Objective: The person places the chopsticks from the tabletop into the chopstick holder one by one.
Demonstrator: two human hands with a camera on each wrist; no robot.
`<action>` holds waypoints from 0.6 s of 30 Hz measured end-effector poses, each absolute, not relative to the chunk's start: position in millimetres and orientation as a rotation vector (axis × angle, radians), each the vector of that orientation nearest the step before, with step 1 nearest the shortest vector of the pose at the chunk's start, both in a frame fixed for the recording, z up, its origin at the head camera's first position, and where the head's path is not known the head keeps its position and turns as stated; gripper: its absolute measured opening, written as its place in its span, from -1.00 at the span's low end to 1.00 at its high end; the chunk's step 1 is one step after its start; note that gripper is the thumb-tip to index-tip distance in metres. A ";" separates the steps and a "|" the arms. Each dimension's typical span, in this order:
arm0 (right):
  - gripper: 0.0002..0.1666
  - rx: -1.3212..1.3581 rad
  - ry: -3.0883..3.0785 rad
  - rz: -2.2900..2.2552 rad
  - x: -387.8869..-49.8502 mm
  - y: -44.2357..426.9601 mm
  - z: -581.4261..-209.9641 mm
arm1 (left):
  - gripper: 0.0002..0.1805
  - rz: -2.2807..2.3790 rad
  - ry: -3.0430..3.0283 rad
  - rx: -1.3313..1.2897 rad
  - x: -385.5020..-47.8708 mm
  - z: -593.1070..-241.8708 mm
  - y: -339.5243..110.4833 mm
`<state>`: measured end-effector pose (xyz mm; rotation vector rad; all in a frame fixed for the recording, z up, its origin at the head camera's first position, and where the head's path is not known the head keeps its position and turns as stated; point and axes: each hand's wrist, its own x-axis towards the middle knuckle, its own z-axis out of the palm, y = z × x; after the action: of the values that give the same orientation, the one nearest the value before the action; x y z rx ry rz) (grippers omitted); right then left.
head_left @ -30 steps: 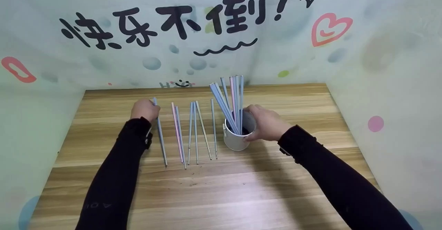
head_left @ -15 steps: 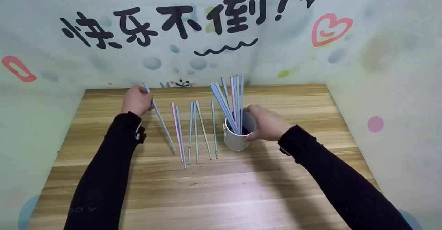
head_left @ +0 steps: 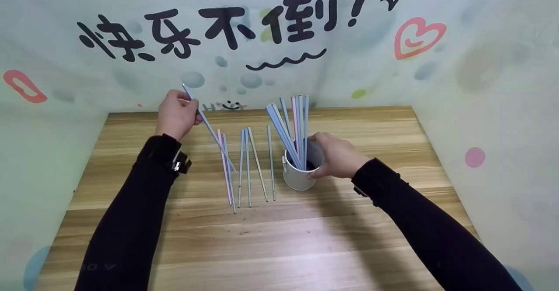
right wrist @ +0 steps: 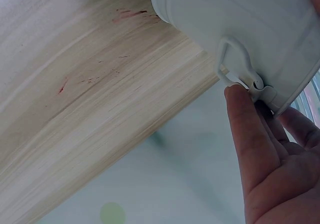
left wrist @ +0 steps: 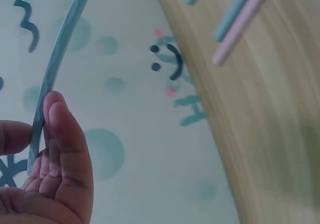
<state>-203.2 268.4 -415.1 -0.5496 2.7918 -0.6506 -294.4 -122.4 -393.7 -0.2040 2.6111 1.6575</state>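
My left hand (head_left: 177, 114) pinches a blue chopstick (head_left: 212, 131) near its thick end, between thumb and fingers. Raised off the table, the chopstick slants down to the right, its thin end above a pink chopstick (head_left: 226, 177). The left wrist view shows the thumb and fingertips pressed on the held blue chopstick (left wrist: 60, 44). My right hand (head_left: 338, 155) grips the right side of a small white bucket (head_left: 299, 181), thumb at the rim. Several blue and pink chopsticks (head_left: 284, 129) stand in it. In the right wrist view, fingers touch the bucket near its wire handle (right wrist: 237, 49).
Several chopsticks lie on the wooden table (head_left: 279, 247) between the hands, among them a pale yellowish one (head_left: 258, 164) and a blue one (head_left: 270, 164) left of the bucket. A printed cloth wall (head_left: 371, 72) closes off the back and sides.
My left hand has lifted the blue chopstick off the table, moving it up and toward the back, its thin end swinging right. The right hand and the bucket have stayed put.
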 end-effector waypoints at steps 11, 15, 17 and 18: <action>0.07 -0.586 2.796 -0.640 -203.7 268.8 -414.9 | -0.65 1.819 2.584 -0.135 -288.5 -368.6 -98.7; 0.07 -0.591 2.790 -0.640 -203.2 268.6 -413.9 | -0.67 1.883 2.552 -0.127 -286.7 -361.0 -90.0; 0.08 -0.588 2.789 -0.643 -203.3 268.8 -414.2 | -0.68 1.899 2.541 -0.124 -285.7 -357.8 -85.7; 0.08 -0.587 2.789 -0.646 -203.2 268.8 -414.2 | -0.68 1.910 2.537 -0.121 -285.3 -356.5 -83.8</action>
<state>-203.2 268.8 -414.2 -0.5868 2.7892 -0.6458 -285.3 -83.8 -356.5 -0.1206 2.5369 1.9100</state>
